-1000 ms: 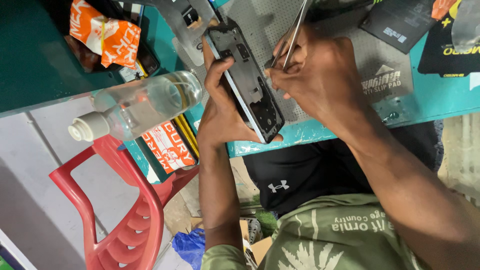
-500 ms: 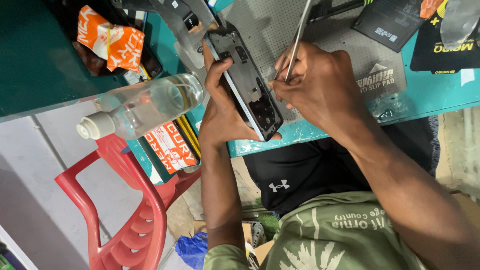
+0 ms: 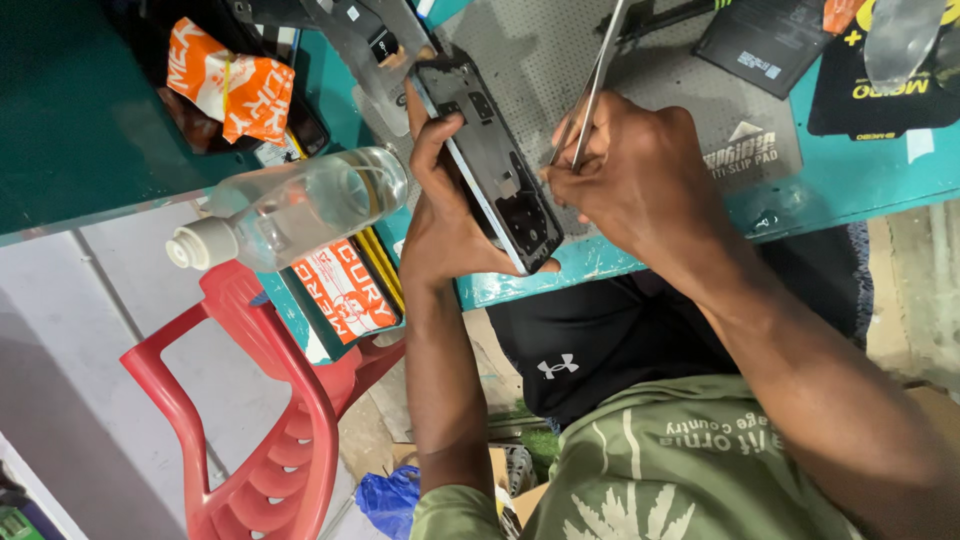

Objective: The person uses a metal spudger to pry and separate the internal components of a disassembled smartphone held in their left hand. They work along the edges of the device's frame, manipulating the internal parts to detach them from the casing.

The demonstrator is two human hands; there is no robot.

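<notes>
Black phone frame (image 3: 492,165) w/ its back off, that's the thing I'm looking at. The left hand (image 3: 445,215) is wrapped round it from the 9 o'clock side and holds it up on its edge, tilted, just over the front lip of the teal table (image 3: 850,180). The thumb lies along the near edge and the fingertips curl over the top by the camera holes.

The right hand (image 3: 640,185) sits at 3 o'clock of the phone, very close. It pinches a pair of thin metal tweezers (image 3: 595,90). The long shiny part sticks up toward 12 o'clock and the tips go down toward the open inside of the phone. I can't tell if the tips touch anything, the fingers hide them.

I think the step now is picking at a small part inside the frame. Next move needs a steady left hand, so the phone doesn't wobble, and a soft, slow poke w/ the tips, since parts in there look tiny.

Other stuff: a grey mat (image 3: 560,60) lies under and behind the hands. A clear bottle (image 3: 300,205) w/ a white cap lies on its side at 9 o'clock of the left hand, near but not touching. A red plastic chair (image 3: 255,430) stands at 7 o'clock, down on the floor.
</notes>
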